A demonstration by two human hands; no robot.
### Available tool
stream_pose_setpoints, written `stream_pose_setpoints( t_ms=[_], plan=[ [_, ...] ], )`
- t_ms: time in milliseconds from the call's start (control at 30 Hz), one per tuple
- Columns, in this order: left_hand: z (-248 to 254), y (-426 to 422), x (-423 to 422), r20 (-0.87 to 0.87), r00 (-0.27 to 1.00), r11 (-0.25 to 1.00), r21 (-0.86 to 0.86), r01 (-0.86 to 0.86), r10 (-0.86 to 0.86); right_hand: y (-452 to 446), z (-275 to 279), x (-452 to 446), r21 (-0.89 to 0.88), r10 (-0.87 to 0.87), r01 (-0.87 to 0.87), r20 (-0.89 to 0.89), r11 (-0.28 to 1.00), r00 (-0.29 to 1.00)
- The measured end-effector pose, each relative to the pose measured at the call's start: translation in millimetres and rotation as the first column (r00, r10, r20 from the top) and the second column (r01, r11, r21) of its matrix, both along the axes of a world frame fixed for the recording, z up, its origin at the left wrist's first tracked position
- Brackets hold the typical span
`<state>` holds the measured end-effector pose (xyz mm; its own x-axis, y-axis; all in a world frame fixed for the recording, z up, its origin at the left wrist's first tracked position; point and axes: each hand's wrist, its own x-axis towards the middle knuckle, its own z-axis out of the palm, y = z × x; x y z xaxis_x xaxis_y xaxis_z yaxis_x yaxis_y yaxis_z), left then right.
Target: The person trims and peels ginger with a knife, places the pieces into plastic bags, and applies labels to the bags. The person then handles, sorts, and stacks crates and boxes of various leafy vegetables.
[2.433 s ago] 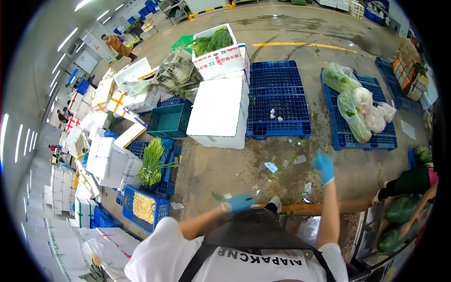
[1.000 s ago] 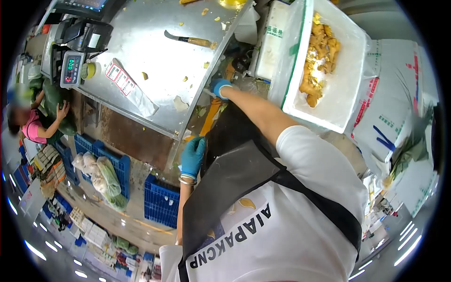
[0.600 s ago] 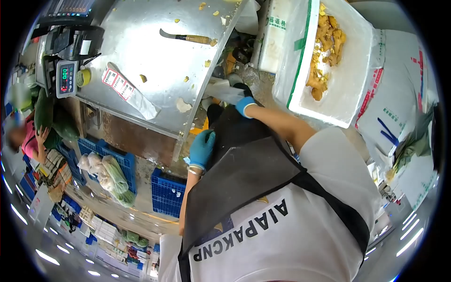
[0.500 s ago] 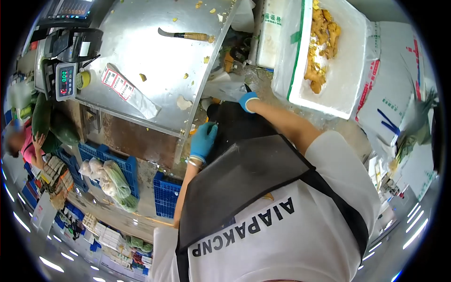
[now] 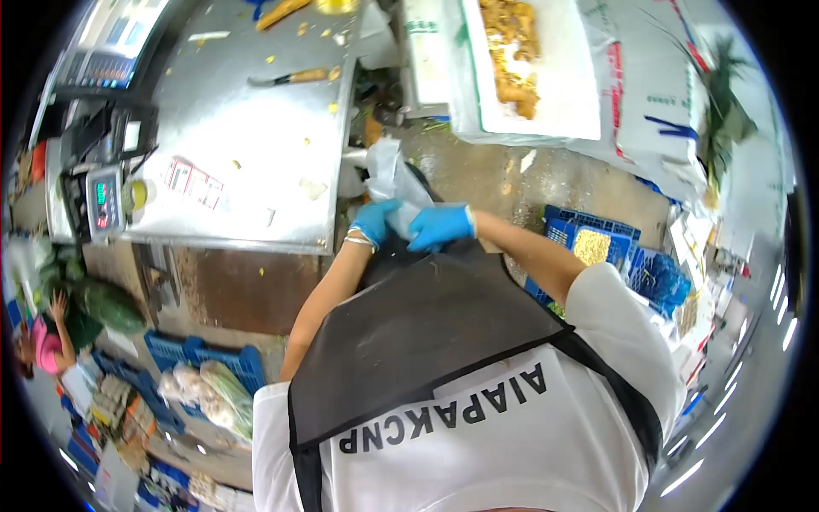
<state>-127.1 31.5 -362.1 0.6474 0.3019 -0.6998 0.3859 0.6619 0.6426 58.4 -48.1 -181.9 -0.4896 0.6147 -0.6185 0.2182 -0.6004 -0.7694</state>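
Both hands wear blue gloves and meet at a translucent plastic bag [image 5: 395, 177] in front of the dark apron. My left hand [image 5: 374, 224] is closed on the bag's left edge. From the right, my right hand [image 5: 441, 227] grips the same bag, fingers pressed together. The bag hangs loose beyond the hands, beside the edge of the metal table [image 5: 256, 154]. On that table lie a knife [image 5: 294, 78] with a wooden handle, a strip of printed labels [image 5: 194, 183] and small scraps.
A scale [image 5: 104, 200] stands at the table's left end. A white foam box [image 5: 563, 77] of ginger [image 5: 512, 55] is at the upper right. Blue crates [image 5: 593, 247] sit at the right. At far left a person [image 5: 44, 343] touches large green melons [image 5: 107, 305].
My left hand has come to the bag and closed on it; my right hand has moved in beside it. The view has shifted, so the blue crates at the right now show.
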Motion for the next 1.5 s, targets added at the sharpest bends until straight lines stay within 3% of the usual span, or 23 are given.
stream_pose_setpoints(
  t_ms=[67, 100, 167, 200, 267, 367, 400, 433, 533, 600, 700, 733, 800, 867, 933, 1033, 1067, 1133, 1167, 1233, 1300, 1367, 1500],
  plan=[
    [60.6, 26.1, 22.0, -0.106, 0.994, 0.968, 0.250, 0.001, 0.026, -3.5, 21.4, -6.2, 0.236, 0.097, -0.172, 0.301, 0.956, 0.949],
    [77.9, 34.5, 23.8, -0.008, 0.994, 0.949, 0.300, -0.098, 0.105, -3.9, 38.9, 1.0, 0.158, -0.193, 0.154, 0.270, 0.975, 0.944],
    [146.5, 45.9, 39.9, 0.100, 0.960, 0.885, 0.371, -0.281, 0.263, -12.8, 69.6, 16.1, 0.016, -0.730, 0.753, 0.259, 0.658, 0.632],
    [160.7, 53.0, 37.1, 0.109, 0.978, 0.897, 0.391, -0.207, 0.178, -19.7, 79.3, 21.6, 0.120, -0.816, 0.823, 0.267, 0.556, 0.512],
    [191.1, 46.5, 36.5, 0.199, 0.979, 0.887, 0.442, -0.134, 0.049, -38.2, 80.1, 23.7, 0.322, -0.918, 0.860, 0.164, 0.396, 0.361],
    [245.2, 17.4, 30.8, 0.174, 0.932, 0.850, 0.488, 0.199, -0.318, -43.5, 48.9, -1.6, 0.699, -0.852, 0.656, -0.131, 0.284, 0.508],
    [203.1, 28.6, 12.2, -0.088, 0.864, 0.722, 0.511, 0.467, -0.496, -43.8, 46.6, -5.9, 0.506, -0.840, 0.760, -0.118, 0.407, 0.529],
    [221.0, 15.9, 14.1, 0.125, 0.859, 0.713, 0.623, 0.321, -0.496, -47.3, 48.6, -10.3, 0.280, -0.826, 0.819, -0.125, 0.502, 0.549],
    [174.2, 32.7, 9.5, 0.353, 0.825, 0.889, 0.290, 0.353, -0.442, -63.7, 72.1, -6.7, -0.256, -0.957, 0.967, -0.285, 0.018, -0.058],
    [207.1, 15.3, 38.2, 0.393, 0.917, 0.942, -0.279, 0.188, -0.067, -82.3, 67.3, 11.6, -0.504, -0.802, 0.831, -0.383, -0.234, -0.458],
    [175.1, 6.7, 63.8, 0.312, 0.905, 0.956, 0.066, 0.284, -0.291, -102.3, 47.8, 26.3, -0.655, -0.676, 0.719, -0.423, -0.233, -0.604],
    [163.6, 5.4, 75.7, 0.282, 0.894, 0.934, 0.186, 0.306, -0.349, -109.6, 37.6, 40.2, -0.559, -0.732, 0.753, -0.341, -0.346, -0.590],
    [158.0, -5.6, 108.4, 0.059, 0.851, 0.780, 0.437, 0.449, -0.523, -119.1, 29.2, 66.7, -0.008, -0.850, 0.877, -0.242, -0.481, -0.469],
    [177.8, -25.2, 141.9, -0.078, 0.814, 0.694, 0.480, 0.536, -0.576, -157.4, 36.6, 80.6, 0.438, -0.890, 0.795, -0.028, -0.420, -0.454],
    [195.8, -56.0, 176.8, 0.057, 0.857, 0.820, 0.329, 0.468, -0.512, -201.1, 74.9, 89.6, 0.696, -0.838, 0.679, 0.209, -0.235, -0.504],
    [201.6, -93.8, 234.4, -0.266, 0.607, 0.414, 0.528, 0.741, -0.749, -270.5, 95.1, 72.4, 0.668, -0.621, 0.623, 0.297, -0.408, -0.725],
    [253.6, -137.1, 224.9, -0.326, 0.604, 0.119, 0.807, 0.578, -0.727, -290.0, 100.1, 60.3, 0.632, -0.519, 0.610, 0.357, -0.478, -0.777],
    [260.4, -169.8, 225.1, -0.166, 0.407, -0.130, 0.985, 0.115, -0.898, -312.8, 98.8, 24.6, 0.701, -0.350, 0.492, 0.352, -0.516, -0.868],
    [261.0, -180.7, 229.4, -0.111, 0.267, -0.158, 0.974, -0.162, -0.957, -315.6, 94.6, 8.4, 0.732, -0.265, 0.436, 0.346, -0.523, -0.900],
    [256.7, -214.7, 227.3, -0.092, 0.098, -0.116, 0.956, -0.269, -0.991, -300.0, 78.5, -20.0, 0.688, -0.341, 0.579, 0.469, -0.437, -0.815],
    [224.4, -233.3, 229.7, -0.086, -0.180, -0.094, 0.995, 0.037, -0.980, -279.2, 83.0, -49.5, 0.630, -0.395, 0.653, 0.522, -0.420, -0.756],
    [194.5, -244.9, 237.0, 0.017, -0.487, -0.265, 0.822, 0.504, -0.873, -265.8, 98.9, -80.8, 0.555, -0.429, 0.723, 0.582, -0.412, -0.691],
    [229.5, -239.0, 219.6, 0.097, -0.706, -0.497, 0.643, 0.583, -0.702, -287.1, 88.6, -145.8, 0.572, -0.466, 0.721, 0.552, -0.392, -0.691]
  ],
)
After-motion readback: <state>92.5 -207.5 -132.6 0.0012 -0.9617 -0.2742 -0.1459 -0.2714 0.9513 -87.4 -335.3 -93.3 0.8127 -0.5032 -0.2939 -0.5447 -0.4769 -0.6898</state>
